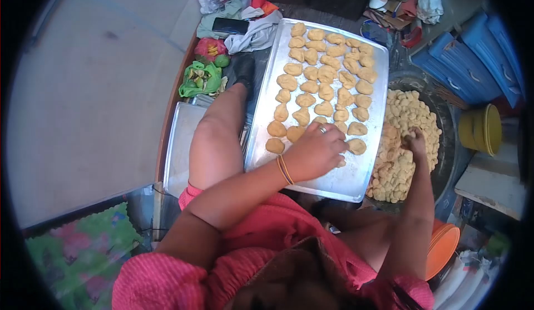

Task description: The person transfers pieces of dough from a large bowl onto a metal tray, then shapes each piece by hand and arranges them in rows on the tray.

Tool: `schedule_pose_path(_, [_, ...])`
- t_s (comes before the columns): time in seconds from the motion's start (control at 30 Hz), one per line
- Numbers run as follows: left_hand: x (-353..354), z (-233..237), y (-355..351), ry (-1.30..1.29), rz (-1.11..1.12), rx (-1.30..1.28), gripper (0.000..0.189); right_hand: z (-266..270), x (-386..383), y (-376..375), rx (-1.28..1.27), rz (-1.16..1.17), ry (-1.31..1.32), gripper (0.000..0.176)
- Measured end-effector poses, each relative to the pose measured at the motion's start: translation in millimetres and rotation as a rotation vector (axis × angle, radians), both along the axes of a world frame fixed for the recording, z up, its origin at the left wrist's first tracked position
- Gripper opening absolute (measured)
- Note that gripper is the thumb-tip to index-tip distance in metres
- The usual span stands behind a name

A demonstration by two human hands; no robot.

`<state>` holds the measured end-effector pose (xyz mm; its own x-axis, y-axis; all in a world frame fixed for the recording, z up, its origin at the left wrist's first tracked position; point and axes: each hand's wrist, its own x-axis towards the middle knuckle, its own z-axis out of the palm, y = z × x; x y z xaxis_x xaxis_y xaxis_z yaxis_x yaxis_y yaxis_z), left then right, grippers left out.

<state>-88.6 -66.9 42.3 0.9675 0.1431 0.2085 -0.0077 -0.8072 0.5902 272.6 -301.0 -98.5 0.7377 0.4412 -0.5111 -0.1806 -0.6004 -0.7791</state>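
A silver metal tray (311,179) leans across my lap, lined with rows of rough yellowish dough pieces (326,74). My left hand (318,149) is over the lower rows, fingers curled down around a dough piece (341,164) that shows partly beneath them. On my right, a large dark tub (445,168) holds a heap of similar dough lumps (409,115). Reaching into that heap, my right hand (414,143) has its fingers bent around a dough lump, mostly hidden by the hand.
Beyond the tub stand blue plastic drawers (459,65) and a yellow bucket (481,130). An orange container (443,249) is beside my right arm. Left of the tray lie a phone (230,26), cloths (256,34) and a green bag (200,80). Another metal tray (181,143) rests by my leg.
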Motion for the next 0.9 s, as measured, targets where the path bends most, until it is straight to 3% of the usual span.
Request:
schedule_pose_path(0.17, [-10.6,15.5,15.7,-0.006,0.021,-0.217,0.024,148.5,-48.1,23.2,0.205,0.217,0.0,0.027])
schedule_pose_path(0.2, [-15.1,19.4,17.2,-0.03,0.038,-0.212,0.023,169.0,-71.4,27.8,0.213,0.352,-0.031,0.026])
schedule_pose_path(0.23, [-20.4,22.1,20.5,-0.039,0.039,-0.212,0.023,180.7,-95.3,31.6,0.221,0.488,-0.06,0.025])
schedule_pose_path(0.3, [-31.2,28.0,36.1,-0.028,0.018,-0.173,0.021,187.3,-139.7,37.9,0.162,0.749,-0.433,0.023])
schedule_pose_path(0.37, [-39.5,29.7,63.0,0.019,0.046,-0.131,0.023,198.2,-180.7,55.2,0.192,0.81,-0.383,0.022])
schedule_pose_path(0.4, [-39.1,33.5,76.8,0.117,0.066,-0.286,0.03,194.9,-194.4,69.9,0.204,0.821,-0.39,0.022])
schedule_pose_path(0.43, [-39.8,38.0,88.2,0.217,0.087,-0.443,0.038,185.7,-206.4,86.2,0.327,0.715,-0.215,0.023])
schedule_pose_path(0.47, [-39.6,42.2,94.8,0.215,0.098,-0.434,0.038,180.2,-219.6,105.2,0.446,0.602,-0.036,0.024])
schedule_pose_path(0.53, [-30.4,54.1,105.9,0.214,0.281,-1.515,0.059,207.6,-244.2,166.5,0.491,0.617,-0.234,0.023])
schedule_pose_path(0.57, [-24.2,52.9,116.7,0.21,0.285,-1.512,0.059,212.7,-249.1,197.5,0.495,0.621,-0.235,0.023])
schedule_pose_path(0.63, [-11.9,50.0,148.7,0.045,0.156,-1.817,0.072,216.8,-250.3,253.0,0.53,0.736,-0.669,0.021])
schedule_pose_path(0.67, [-6.1,50.0,174.5,0.054,0.228,-1.773,0.073,216.4,-245.9,268.8,0.531,0.741,-0.667,0.021])
schedule_pose_path(0.7, [2.8,26.1,216.2,0.033,0.108,-1.703,0.07,216.1,-239.7,284.3,0.534,0.752,-0.605,0.021])
schedule_pose_path(0.77, [11.6,7.0,289.0,0.191,0.395,-1.21,0.061,212.8,-225.5,305.5,0.525,0.764,-0.545,0.02])
schedule_pose_path(0.8, [13.3,-22.6,329.0,0.172,0.528,-1.1,0.053,209.8,-218.3,308.0,0.501,0.795,-0.541,0.02])
schedule_pose_path(0.83, [12.8,-66.8,373.2,0.138,0.679,-1.146,0.05,204.6,-212.1,311.4,0.475,0.824,-0.536,0.019])
schedule_pose_path(0.9, [7.6,-154.6,449.0,0.139,0.985,-1.221,0.063,196.2,-204.8,325.8,0.425,0.872,-0.481,0.018])
